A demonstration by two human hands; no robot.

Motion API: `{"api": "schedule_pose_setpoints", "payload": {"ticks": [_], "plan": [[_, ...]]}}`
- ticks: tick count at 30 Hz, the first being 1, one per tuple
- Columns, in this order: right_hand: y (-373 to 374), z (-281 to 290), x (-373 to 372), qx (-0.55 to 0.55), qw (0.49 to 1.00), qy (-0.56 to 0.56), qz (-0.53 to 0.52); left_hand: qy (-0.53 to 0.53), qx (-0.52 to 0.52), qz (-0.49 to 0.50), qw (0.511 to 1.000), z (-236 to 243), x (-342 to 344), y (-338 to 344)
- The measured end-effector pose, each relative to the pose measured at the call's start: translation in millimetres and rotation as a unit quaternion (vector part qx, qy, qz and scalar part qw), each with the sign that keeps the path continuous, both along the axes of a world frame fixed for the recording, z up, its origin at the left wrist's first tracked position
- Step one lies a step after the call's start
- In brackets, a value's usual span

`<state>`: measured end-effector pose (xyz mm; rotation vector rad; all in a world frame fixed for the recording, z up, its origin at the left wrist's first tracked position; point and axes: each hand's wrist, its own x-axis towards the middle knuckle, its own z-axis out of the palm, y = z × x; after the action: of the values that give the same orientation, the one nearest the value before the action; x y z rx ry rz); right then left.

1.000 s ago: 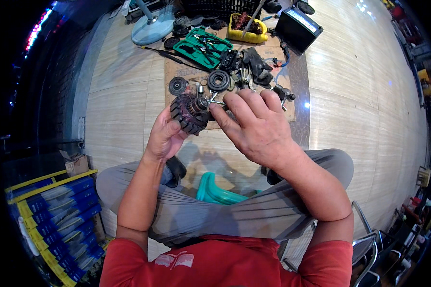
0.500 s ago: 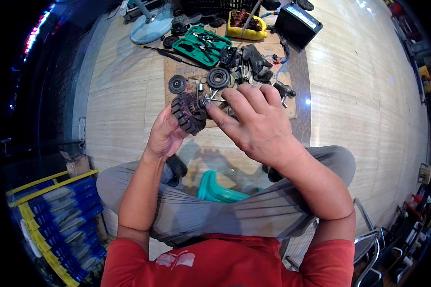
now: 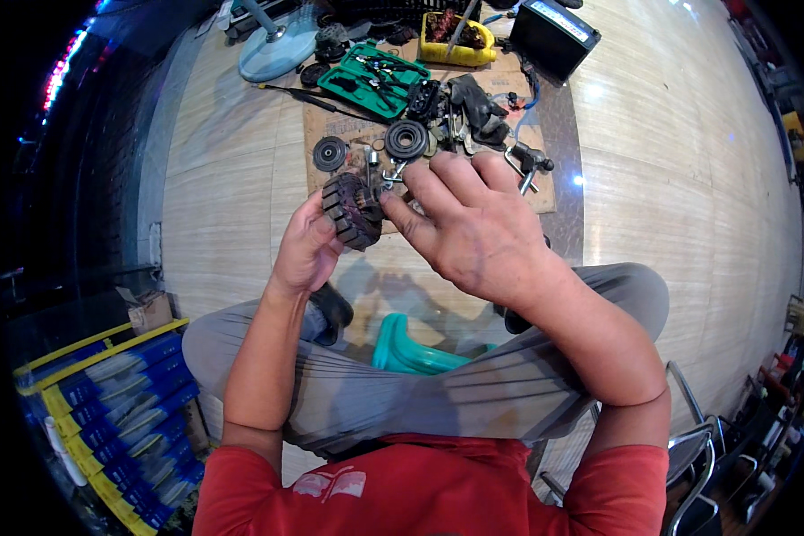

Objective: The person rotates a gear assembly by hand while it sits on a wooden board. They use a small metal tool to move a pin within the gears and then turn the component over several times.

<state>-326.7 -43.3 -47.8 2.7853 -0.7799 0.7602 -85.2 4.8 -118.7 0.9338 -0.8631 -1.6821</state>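
Observation:
In my left hand (image 3: 305, 255) is a dark toothed rotor (image 3: 348, 214) with reddish windings and a short stepped shaft end that points away to the right, held by its rim at a tilt above the cardboard. My right hand (image 3: 473, 232) has its fingers curled against the rotor's shaft end; what they grip is mostly hidden behind them, with small bright metal parts showing near the fingertips. Just beyond the rotor, on the cardboard (image 3: 531, 196), lie a black pulley (image 3: 406, 139), a smaller black disc (image 3: 329, 154), a metal socket (image 3: 372, 155) and other metal parts.
Further back are an open green tool case (image 3: 373, 82), a yellow container (image 3: 460, 55), a black battery (image 3: 552, 40), dark gloves (image 3: 478, 107) and a pale round stand base (image 3: 275, 55). A teal stool (image 3: 420, 355) lies between my legs, with yellow-and-blue stacked packages (image 3: 116, 411) at lower left.
My right hand has risen slightly with its fingers curling more over the shaft end. The rotor has tilted a little, turning more of its toothed rim toward the camera.

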Motion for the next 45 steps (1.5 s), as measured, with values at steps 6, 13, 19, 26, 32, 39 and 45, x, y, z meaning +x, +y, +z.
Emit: {"api": "schedule_pose_setpoints", "payload": {"ticks": [6,13,19,26,32,39,45], "plan": [[2.0,-3.4,5.5,-0.001,1.0,-0.011,-0.008,0.032,0.031,-0.006,0.999,2.5,3.0,0.5],[0.2,-1.1,5.0,0.021,1.0,-0.008,-0.001,0.051,0.03,-0.03,0.998,-5.6,8.8,0.0],[2.9,-3.7,6.0,0.045,0.999,-0.004,-0.002,0.034,0.067,-0.018,0.997,-9.7,8.5,1.2],[6.7,-5.2,10.8,0.072,0.997,-0.012,-0.034,0.032,0.067,-0.006,0.997,-15.7,9.5,1.5],[14.1,-1.5,14.6,0.076,0.995,-0.021,-0.056,0.058,0.029,0.005,0.998,-14.1,1.0,1.3],[16.1,-4.1,13.1,0.054,0.996,-0.03,-0.066,0.047,0.029,0.009,0.998,-9.5,1.5,-1.9],[8.3,7.2,7.9,0.088,0.992,-0.058,-0.072,0.061,0.013,-0.021,0.998,-5.6,8.4,-5.6]]}}
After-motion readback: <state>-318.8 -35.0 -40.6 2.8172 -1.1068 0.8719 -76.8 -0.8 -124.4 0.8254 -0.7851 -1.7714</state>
